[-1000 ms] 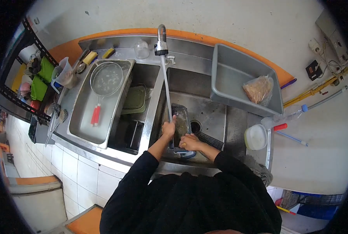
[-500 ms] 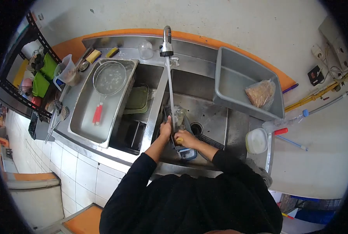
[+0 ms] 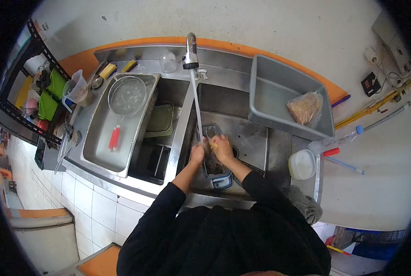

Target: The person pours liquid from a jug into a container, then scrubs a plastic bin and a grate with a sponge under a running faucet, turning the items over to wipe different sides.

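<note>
Your right hand [image 3: 221,148] has shifted up from the near end of the dark box [image 3: 213,171] toward its farther half, and now works at about 1 o'clock over it; that leaves more of the near end in view, so the rubbing, as far as one can judge, has moved to the part closer to the falling water. The fingers of that hand are closed on a small yellow pad [image 3: 213,144]; its far side is hidden by the hand.

Your left hand [image 3: 196,153] has hardly moved; it sits at 9 o'clock, against the box's left side, beside the stream; its fingertips are blurred, so you cannot tell from here whether they grip the rim or only press on it.

The dark box lies inside the right-hand sink [image 3: 253,123], between your two hands; a blue-edged box [image 3: 222,182] is just beside it at 6 o'clock, partly overlapped in this view; the drain [image 3: 235,151] shows in part at 3 o'clock.

The tap [image 3: 191,59] stands at about 11 o'clock and is running; its water comes down by your left hand, at the box's upper left; the stream looks unbroken, which should suit rinsing that end.
</note>
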Demonstrator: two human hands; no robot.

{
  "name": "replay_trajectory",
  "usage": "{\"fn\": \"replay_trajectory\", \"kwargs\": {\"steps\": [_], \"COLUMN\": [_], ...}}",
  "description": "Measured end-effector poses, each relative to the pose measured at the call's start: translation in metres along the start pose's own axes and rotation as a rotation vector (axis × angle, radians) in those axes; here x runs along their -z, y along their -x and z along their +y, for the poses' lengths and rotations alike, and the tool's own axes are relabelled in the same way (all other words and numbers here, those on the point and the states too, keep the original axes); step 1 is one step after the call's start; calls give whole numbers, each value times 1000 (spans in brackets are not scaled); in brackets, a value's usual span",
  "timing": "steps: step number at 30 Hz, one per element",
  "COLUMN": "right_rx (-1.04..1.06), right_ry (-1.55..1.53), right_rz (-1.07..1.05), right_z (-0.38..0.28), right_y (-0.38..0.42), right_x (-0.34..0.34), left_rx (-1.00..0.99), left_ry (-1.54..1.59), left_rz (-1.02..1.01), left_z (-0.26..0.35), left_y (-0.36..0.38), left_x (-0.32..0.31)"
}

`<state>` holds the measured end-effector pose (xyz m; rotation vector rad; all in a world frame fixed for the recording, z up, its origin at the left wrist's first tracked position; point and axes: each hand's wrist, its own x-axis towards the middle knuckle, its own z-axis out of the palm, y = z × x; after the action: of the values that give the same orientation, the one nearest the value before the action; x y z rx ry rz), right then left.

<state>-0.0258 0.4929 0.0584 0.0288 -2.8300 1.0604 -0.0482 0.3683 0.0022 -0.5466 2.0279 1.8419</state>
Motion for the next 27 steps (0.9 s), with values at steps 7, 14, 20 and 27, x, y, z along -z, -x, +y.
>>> {"fn": "replay_trajectory", "kwargs": {"steps": [7, 14, 20, 27], "right_rx": [468, 376, 328, 625], "right_ry": [8, -121, 60, 120], "right_rz": [-3, -774, -336, -584], "right_z": [15, 23, 12, 46], "right_y": [19, 25, 31, 43], "right_x": [-20, 17, -7, 11], "left_rx": [-36, 120, 98, 66], "left_ry": [44, 122, -104, -365], "left_rz": [-111, -36, -17, 33], "left_z": [24, -34, -50, 8], "left_y": [20, -31, -54, -1], "left_x": [5, -1, 7, 8]}}
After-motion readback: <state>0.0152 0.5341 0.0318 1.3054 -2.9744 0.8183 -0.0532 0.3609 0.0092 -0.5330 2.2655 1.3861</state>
